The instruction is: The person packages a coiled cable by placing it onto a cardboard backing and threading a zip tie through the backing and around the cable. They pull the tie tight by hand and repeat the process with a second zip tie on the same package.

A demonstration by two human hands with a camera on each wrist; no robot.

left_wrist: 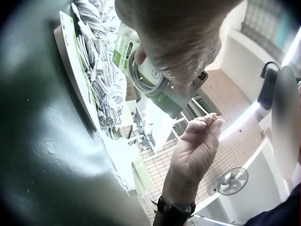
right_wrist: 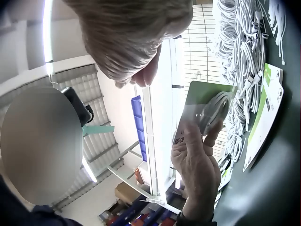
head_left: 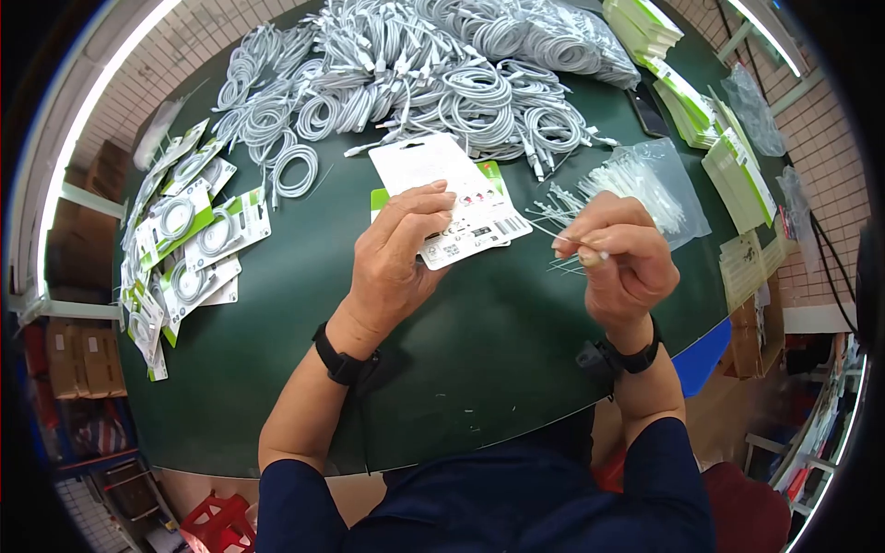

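My left hand (head_left: 392,258) grips a packaging card (head_left: 442,175), its printed white back facing up in the head view. A coiled cable (right_wrist: 217,109) shows on the card's green front in the right wrist view. Beneath it in the head view, another green-edged card (head_left: 379,201) lies on the table. My right hand (head_left: 627,258) pinches a thin white cable tie (head_left: 546,229) between thumb and fingers, its free end pointing toward the held card. Loose cable ties (head_left: 636,189) spill from a clear plastic bag (head_left: 693,221) just beyond the right hand.
A big heap of coiled grey-white cables (head_left: 479,92) covers the far side of the green table (head_left: 498,359). Carded cables (head_left: 217,235) pile up at the left. Stacks of flat cards (head_left: 737,180) stand along the right edge, near a dark phone (head_left: 648,112).
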